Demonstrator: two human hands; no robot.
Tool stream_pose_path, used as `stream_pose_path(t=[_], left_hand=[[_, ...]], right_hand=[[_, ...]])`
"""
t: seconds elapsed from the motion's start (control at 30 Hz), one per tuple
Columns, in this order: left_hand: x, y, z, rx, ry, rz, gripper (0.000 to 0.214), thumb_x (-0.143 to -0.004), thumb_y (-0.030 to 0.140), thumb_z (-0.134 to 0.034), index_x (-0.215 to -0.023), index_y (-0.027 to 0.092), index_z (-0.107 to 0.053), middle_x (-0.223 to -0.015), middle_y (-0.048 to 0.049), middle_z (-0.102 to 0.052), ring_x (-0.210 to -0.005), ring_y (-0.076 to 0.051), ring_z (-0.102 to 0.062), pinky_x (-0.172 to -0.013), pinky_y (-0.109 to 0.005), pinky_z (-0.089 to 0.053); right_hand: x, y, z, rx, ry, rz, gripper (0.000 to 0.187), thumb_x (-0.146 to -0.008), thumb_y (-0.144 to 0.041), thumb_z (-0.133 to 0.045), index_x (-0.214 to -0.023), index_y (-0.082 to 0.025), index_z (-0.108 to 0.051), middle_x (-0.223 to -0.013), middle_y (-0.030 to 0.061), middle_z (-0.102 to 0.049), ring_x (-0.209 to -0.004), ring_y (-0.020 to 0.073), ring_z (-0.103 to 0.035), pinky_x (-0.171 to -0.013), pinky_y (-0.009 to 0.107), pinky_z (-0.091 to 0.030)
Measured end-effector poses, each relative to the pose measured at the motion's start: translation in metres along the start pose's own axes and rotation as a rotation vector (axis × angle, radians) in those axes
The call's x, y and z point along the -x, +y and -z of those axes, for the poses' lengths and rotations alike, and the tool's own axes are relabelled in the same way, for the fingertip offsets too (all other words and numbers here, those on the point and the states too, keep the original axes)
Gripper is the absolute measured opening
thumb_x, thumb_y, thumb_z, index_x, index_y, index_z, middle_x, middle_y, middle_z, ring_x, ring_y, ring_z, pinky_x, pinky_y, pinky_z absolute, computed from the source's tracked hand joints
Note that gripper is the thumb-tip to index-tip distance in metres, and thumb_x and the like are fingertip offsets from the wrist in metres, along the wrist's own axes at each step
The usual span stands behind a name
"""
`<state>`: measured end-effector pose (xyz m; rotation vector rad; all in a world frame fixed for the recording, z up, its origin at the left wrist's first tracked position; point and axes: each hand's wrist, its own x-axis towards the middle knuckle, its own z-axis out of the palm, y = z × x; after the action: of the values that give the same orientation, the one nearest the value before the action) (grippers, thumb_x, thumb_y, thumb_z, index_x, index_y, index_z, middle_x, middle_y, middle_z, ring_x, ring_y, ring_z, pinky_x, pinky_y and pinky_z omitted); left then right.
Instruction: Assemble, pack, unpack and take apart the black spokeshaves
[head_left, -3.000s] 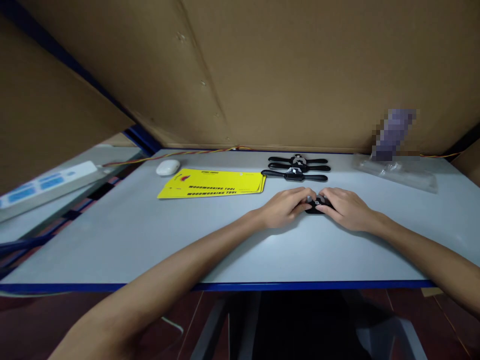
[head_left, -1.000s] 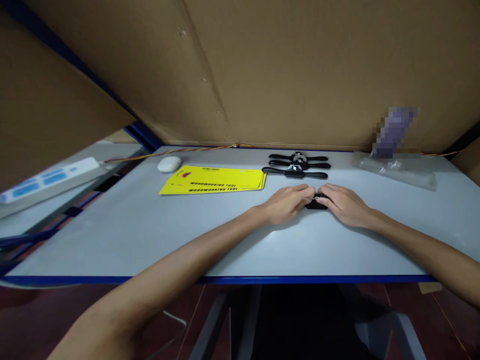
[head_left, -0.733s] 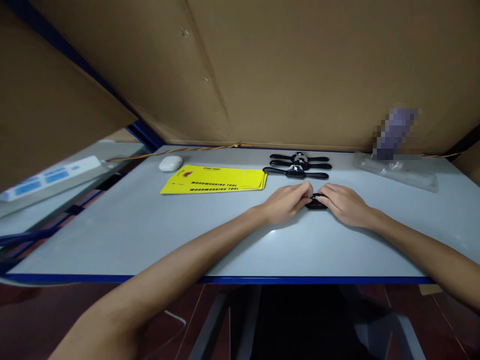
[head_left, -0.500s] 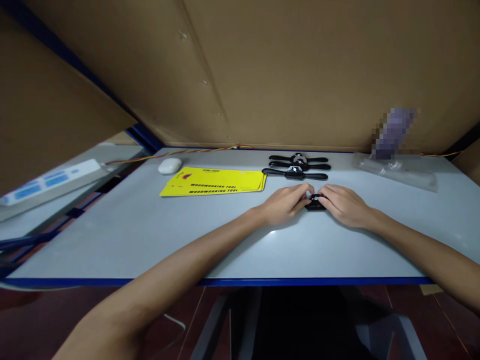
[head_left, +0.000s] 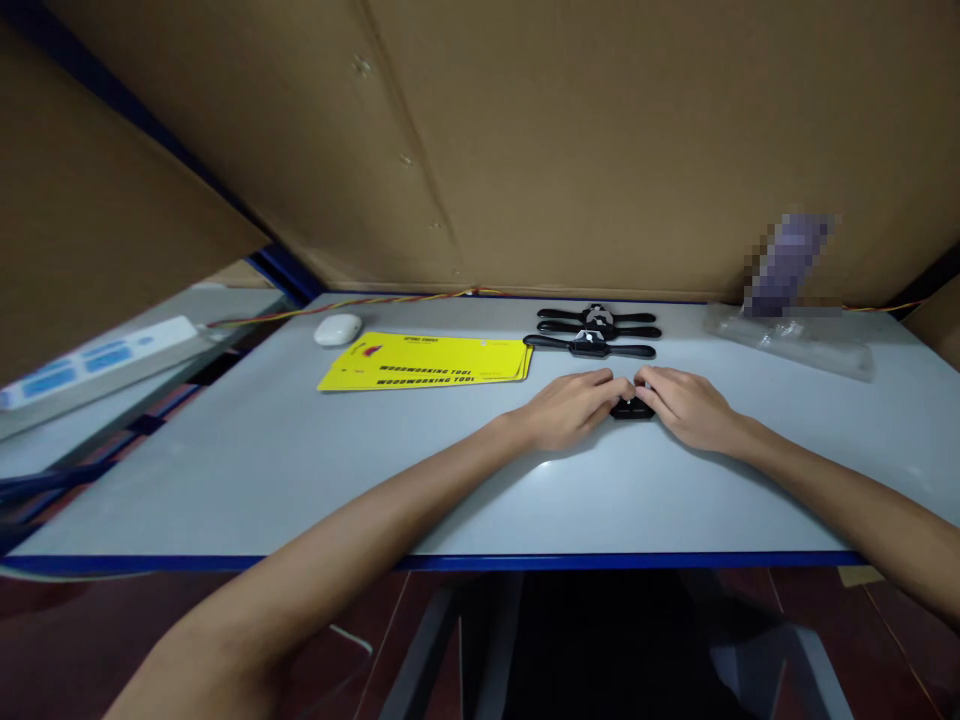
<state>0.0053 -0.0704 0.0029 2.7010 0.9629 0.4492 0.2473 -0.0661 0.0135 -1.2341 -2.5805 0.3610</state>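
A black spokeshave (head_left: 632, 410) lies on the table between my hands, only its middle body showing. My left hand (head_left: 574, 405) is closed around its left side, with a fingertip over the middle of the body. From the right, my right hand (head_left: 688, 405) grips the other side, thumb and fingers bent at the body's edge. The spokeshave's handles are hidden under my hands. Just beyond, three more black spokeshaves (head_left: 591, 346) lie in a stack of rows, metal parts showing at their centres.
Yellow cards printed "WOODWORKING TOOL" (head_left: 427, 362) lie to the left, near a white rounded case (head_left: 337, 330). Clear plastic packaging (head_left: 810, 345) and a blurred-out upright object (head_left: 791, 265) stand back right. A power strip (head_left: 97, 360) is far left. Cardboard walls (head_left: 570, 150) close the back.
My left index finger has moved right and down onto the middle of the spokeshave, covering its metal part. My right hand stays nearly where it was.
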Motion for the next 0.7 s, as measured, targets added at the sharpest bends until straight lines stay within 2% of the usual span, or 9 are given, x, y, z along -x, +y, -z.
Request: stream_pose_path(t=[0.13,0.23,0.4,0.57,0.7], left_hand=[[0.0008,-0.0009,0.002,-0.001,-0.002,-0.031,0.03,-0.109,0.022,-0.033,-0.124,0.022,-0.06,-0.107,-0.0068,-0.065,-0.089,-0.021,-0.064,-0.08,-0.033,-0.051],[0.0012,0.0003,0.0042,0.01,-0.002,-0.04,0.032,-0.11,0.023,-0.034,-0.125,0.022,-0.062,-0.107,-0.0065,-0.064,-0.088,-0.02,-0.063,-0.08,-0.031,-0.051],[0.0006,0.0026,0.0049,-0.056,-0.046,-0.045,0.044,-0.106,0.013,-0.035,-0.134,0.027,-0.066,-0.104,-0.0056,-0.062,-0.086,-0.019,-0.061,-0.079,-0.029,-0.049],[-0.0001,0.0028,0.0041,-0.088,-0.045,-0.038,0.046,-0.105,0.014,-0.038,-0.141,0.027,-0.063,-0.099,-0.0057,-0.061,-0.081,-0.019,-0.059,-0.076,-0.03,-0.049],[0.0012,0.0019,0.0033,-0.057,-0.025,-0.024,0.043,-0.106,0.017,-0.037,-0.141,0.023,-0.06,-0.1,-0.007,-0.061,-0.083,-0.021,-0.061,-0.077,-0.033,-0.051]], right_hand=[[-0.0009,-0.0024,0.0004,-0.022,0.01,-0.047,0.029,-0.111,-0.038,-0.033,-0.099,-0.024,-0.056,-0.1,0.0067,-0.073,-0.088,0.0242,-0.063,-0.075,0.036,-0.038],[-0.0007,-0.0006,0.0004,-0.066,0.033,-0.031,0.03,-0.11,-0.04,-0.033,-0.098,-0.024,-0.055,-0.1,0.0076,-0.073,-0.091,0.0251,-0.063,-0.079,0.037,-0.04],[-0.0003,0.0046,-0.0004,-0.168,0.052,-0.017,0.027,-0.108,-0.036,-0.032,-0.097,-0.024,-0.054,-0.097,0.0073,-0.07,-0.088,0.0242,-0.062,-0.082,0.038,-0.042],[0.0009,0.0054,0.0001,-0.194,0.087,0.01,0.022,-0.104,-0.032,-0.035,-0.1,-0.024,-0.055,-0.095,0.0068,-0.069,-0.086,0.0238,-0.061,-0.08,0.037,-0.042],[0.0026,0.0033,0.0034,-0.2,0.057,0.019,0.018,-0.098,-0.027,-0.041,-0.108,-0.023,-0.055,-0.087,0.0042,-0.065,-0.081,0.0232,-0.058,-0.077,0.036,-0.041]])
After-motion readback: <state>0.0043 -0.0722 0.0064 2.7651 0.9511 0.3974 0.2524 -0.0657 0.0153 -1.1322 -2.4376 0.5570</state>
